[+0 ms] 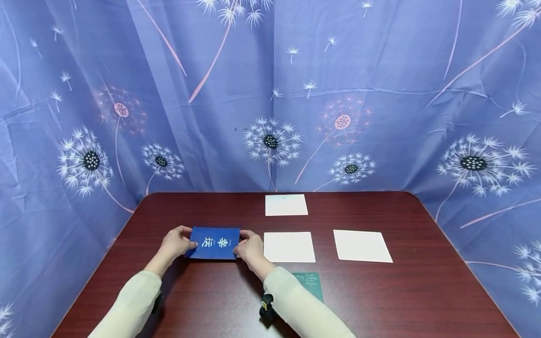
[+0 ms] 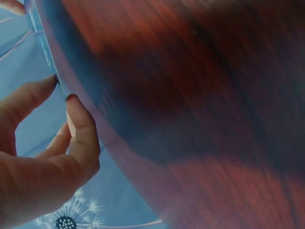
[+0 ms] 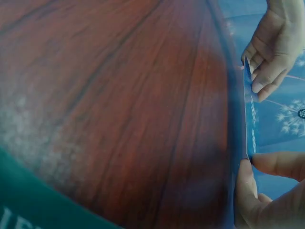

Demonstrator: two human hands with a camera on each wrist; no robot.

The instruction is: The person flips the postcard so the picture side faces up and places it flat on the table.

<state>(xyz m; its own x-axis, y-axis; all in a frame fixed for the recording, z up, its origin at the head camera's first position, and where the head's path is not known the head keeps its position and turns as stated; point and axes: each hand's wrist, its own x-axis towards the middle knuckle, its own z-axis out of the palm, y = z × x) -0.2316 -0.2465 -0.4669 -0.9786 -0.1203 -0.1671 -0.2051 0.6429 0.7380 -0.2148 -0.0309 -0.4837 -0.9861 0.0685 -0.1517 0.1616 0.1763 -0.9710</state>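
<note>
A blue card (image 1: 213, 237) with white Chinese characters is held between both hands over the left part of the table. The left hand (image 1: 176, 242) pinches its left edge, thumb on the printed face and fingers behind. At the opposite edge, the right hand (image 1: 251, 249) pinches it the same way. Seen edge-on in the left wrist view, the card (image 2: 45, 47) is thin, with the left thumb and fingertips at its end. In the right wrist view the card (image 3: 249, 114) stands above the table surface, both hands gripping its ends.
White cards lie on the dark red table (image 1: 380, 300): one at the back (image 1: 286, 205), one in the middle (image 1: 289, 247), one at the right (image 1: 362, 246). A green card (image 1: 312, 284) with characters is partly hidden under the right sleeve. A dandelion-patterned curtain (image 1: 270, 94) hangs behind.
</note>
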